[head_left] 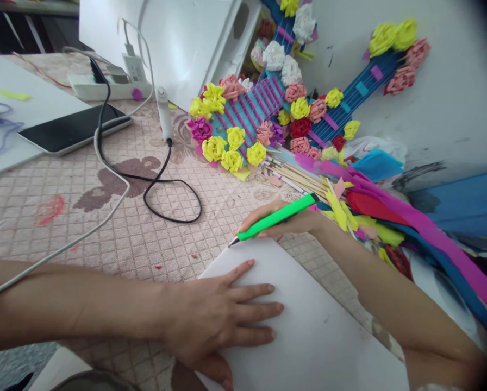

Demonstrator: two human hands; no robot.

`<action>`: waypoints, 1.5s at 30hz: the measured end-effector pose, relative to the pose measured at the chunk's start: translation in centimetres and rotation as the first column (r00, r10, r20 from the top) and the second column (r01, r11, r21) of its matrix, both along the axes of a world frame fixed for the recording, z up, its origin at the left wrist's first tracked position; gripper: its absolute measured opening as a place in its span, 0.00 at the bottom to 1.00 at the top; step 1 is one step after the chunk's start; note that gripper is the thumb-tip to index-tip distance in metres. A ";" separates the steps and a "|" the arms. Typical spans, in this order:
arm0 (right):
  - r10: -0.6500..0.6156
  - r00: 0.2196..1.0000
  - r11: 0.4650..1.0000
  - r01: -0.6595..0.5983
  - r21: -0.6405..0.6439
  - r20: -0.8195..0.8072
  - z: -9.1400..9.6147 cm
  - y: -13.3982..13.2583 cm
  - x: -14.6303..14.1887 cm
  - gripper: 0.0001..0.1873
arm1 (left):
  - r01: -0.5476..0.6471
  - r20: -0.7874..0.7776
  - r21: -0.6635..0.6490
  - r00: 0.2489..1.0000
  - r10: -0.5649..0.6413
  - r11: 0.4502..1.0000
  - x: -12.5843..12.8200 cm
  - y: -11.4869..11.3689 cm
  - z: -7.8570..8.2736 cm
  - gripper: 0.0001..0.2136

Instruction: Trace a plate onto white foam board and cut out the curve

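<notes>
My left hand (223,312) lies flat, fingers spread, on a white sheet (308,326) near the front of the table. At the sheet's far corner, my right hand (284,214) is closed around a green utility knife (278,217). The knife slants down to the left, with its black end up and its narrow metal tip by the sheet's corner. Most of the right-hand fingers are hidden behind the knife handle.
Paper-flower-covered blue guitar-shaped crafts (247,108) stand at the back. Thin sticks (294,174) and coloured paper strips (390,203) lie at right. A looped black cable (174,220), white cable (121,201), phone (74,130) and power strip (88,87) occupy the left.
</notes>
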State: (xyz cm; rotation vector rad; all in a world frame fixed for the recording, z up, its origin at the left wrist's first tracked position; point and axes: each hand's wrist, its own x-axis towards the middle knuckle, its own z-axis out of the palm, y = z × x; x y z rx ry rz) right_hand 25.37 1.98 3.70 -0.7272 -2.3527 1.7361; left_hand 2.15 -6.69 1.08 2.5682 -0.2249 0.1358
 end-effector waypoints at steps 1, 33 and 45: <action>0.000 1.000 1.000 0.000 -0.001 -0.001 0.0 0.0 0.0 0.18 | 0.001 -0.006 -0.005 1.000 -0.001 1.000 0.0 0.0 0.0 0.28; -0.042 0.994 0.998 0.037 -0.055 -0.098 -1.3 0.0 1.4 0.19 | -0.016 -0.028 -0.107 1.000 0.013 0.994 0.1 0.3 0.3 0.30; -0.076 0.992 0.997 0.073 -0.031 -0.099 -1.6 -0.3 1.9 0.18 | 0.008 -0.020 -0.042 1.000 -0.009 0.999 0.3 0.4 0.4 0.29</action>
